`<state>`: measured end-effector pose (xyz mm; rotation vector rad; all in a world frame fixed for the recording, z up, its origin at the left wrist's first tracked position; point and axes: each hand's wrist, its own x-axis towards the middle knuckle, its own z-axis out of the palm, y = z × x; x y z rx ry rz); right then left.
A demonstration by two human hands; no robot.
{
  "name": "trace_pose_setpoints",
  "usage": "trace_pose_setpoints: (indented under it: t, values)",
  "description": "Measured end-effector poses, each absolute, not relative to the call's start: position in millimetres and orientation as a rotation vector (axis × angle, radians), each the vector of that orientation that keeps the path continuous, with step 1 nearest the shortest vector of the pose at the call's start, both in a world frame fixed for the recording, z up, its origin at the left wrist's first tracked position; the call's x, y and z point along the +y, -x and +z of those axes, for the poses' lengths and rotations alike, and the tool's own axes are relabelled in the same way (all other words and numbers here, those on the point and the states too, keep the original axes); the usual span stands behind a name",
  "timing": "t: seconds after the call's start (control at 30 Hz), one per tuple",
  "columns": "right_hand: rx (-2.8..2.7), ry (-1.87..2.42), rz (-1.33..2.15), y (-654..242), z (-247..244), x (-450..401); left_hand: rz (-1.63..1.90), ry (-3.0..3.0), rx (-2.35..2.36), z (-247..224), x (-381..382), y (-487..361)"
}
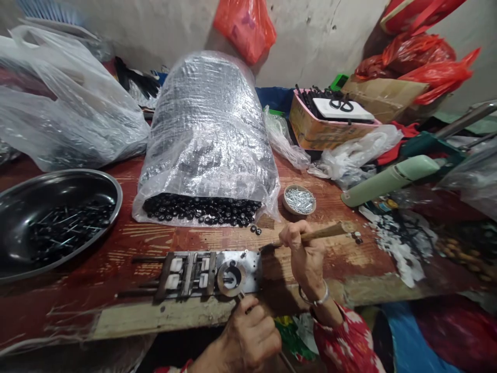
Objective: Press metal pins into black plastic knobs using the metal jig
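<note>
While hands (256,331) grip handle (328,232) and rod (286,361), jig (254,274) near table edge (166,317)

Single head-mounted view, directed forward and steeply down over the worn red wooden bench (155,238). The person's two bare hands, the left (252,331) and the right (305,248), occupy the near lower part; the grey plastered wall (318,46) closes the far top. No second view shares the scene.
</note>
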<state>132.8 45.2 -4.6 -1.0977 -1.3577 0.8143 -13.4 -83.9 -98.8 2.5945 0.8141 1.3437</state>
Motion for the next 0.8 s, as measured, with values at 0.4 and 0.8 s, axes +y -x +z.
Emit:
trace_pose_setpoints:
  t: [0.4,0.8]
  values:
    - [-1.213,0.979,0.952,-126.0,0.9,57.4,1.302,-2.586,0.803,-93.1,-84.0,15.0]
    - [-1.052,0.863,0.979,-117.1,11.1,60.8,1.278,-2.607,0.84,-99.9,-87.5,15.0]
